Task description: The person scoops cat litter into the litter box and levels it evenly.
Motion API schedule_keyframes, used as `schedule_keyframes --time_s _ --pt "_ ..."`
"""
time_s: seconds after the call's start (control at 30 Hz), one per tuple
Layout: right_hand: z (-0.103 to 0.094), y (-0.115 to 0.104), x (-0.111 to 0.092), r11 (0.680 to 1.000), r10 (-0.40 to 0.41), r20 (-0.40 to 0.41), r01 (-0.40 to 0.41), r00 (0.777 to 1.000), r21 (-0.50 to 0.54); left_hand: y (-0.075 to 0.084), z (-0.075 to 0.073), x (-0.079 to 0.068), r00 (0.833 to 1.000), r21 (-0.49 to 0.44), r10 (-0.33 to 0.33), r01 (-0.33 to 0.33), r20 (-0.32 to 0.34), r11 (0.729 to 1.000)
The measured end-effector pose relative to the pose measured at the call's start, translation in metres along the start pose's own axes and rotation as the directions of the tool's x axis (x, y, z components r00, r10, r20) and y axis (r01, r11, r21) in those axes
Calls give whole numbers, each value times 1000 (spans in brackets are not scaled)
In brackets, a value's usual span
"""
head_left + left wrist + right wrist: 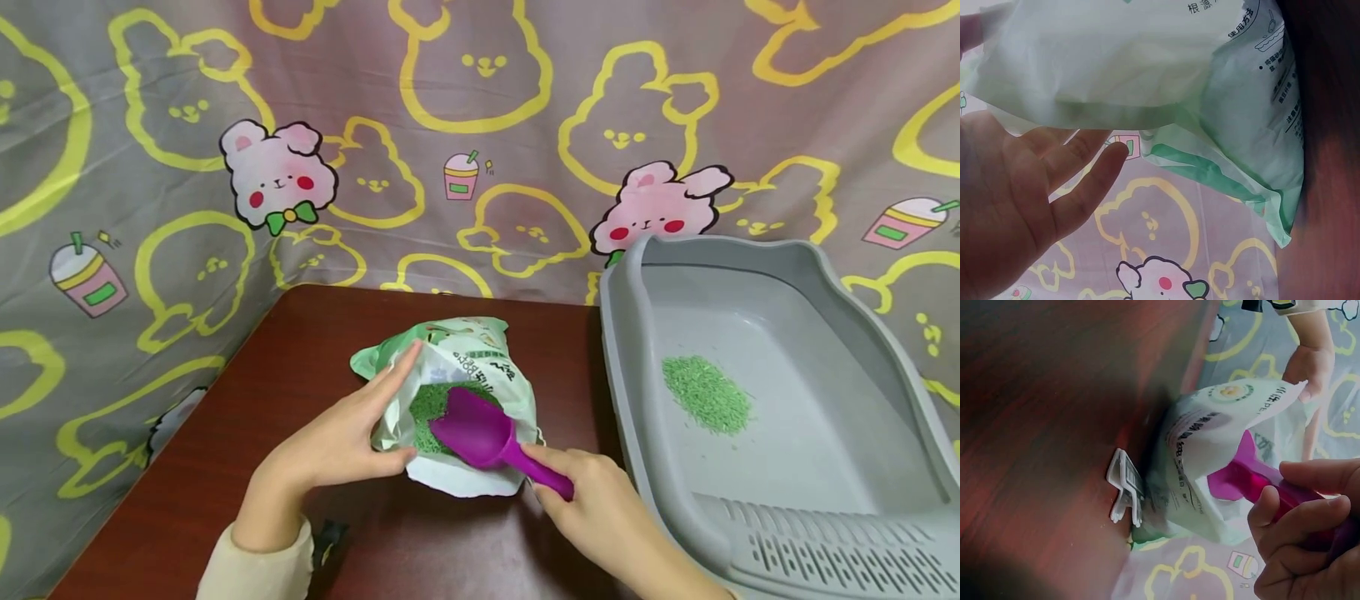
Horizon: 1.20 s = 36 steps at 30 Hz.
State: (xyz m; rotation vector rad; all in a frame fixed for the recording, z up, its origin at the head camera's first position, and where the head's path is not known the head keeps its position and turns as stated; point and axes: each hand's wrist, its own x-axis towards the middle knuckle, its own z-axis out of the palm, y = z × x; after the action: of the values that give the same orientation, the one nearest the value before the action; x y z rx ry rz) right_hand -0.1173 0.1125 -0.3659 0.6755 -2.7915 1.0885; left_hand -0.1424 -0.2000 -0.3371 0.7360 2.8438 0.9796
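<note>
A pale green and white bag [517,379] of green pellets [429,408] lies on the table with its mouth toward me. My left hand [330,442] rests against the left side of that mouth, thumb and fingers spread along the rim. In the left wrist view, the left fingers [1088,178] extend loosely beside the bag [1116,69]. My right hand [600,504] grips the handle of a purple scoop [476,429], whose blade is inside the mouth, over the pellets. The right wrist view shows the fingers curled round the handle of the scoop [1250,478].
On the right stands a grey litter box [626,392] with high walls, a slotted front ledge and a small pile of green pellets [705,393] inside. A clip [1125,487] lies on the brown table [1054,425] beside the bag. Patterned cloth [517,75] hangs behind and left.
</note>
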Motion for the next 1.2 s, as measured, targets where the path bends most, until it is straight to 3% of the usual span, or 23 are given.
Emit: schedule_keyframes --time_s 0.27,0.67,0.87,1.2 --pt "11 0 4 1000 1 -20 -2 1000 -7 0 0 -1 1000 15 3 -3 -10 1000" --pt "24 -5 13 994 60 -7 -60 998 93 1 0 1 1000 22 9 -9 -7 1000" --pt "27 1 12 988 45 -3 -44 999 148 1 -1 0 1000 24 6 -6 -8 1000" --pt "29 10 10 971 91 23 -94 996 218 0 -1 1 1000 16 7 -7 -3 1000"
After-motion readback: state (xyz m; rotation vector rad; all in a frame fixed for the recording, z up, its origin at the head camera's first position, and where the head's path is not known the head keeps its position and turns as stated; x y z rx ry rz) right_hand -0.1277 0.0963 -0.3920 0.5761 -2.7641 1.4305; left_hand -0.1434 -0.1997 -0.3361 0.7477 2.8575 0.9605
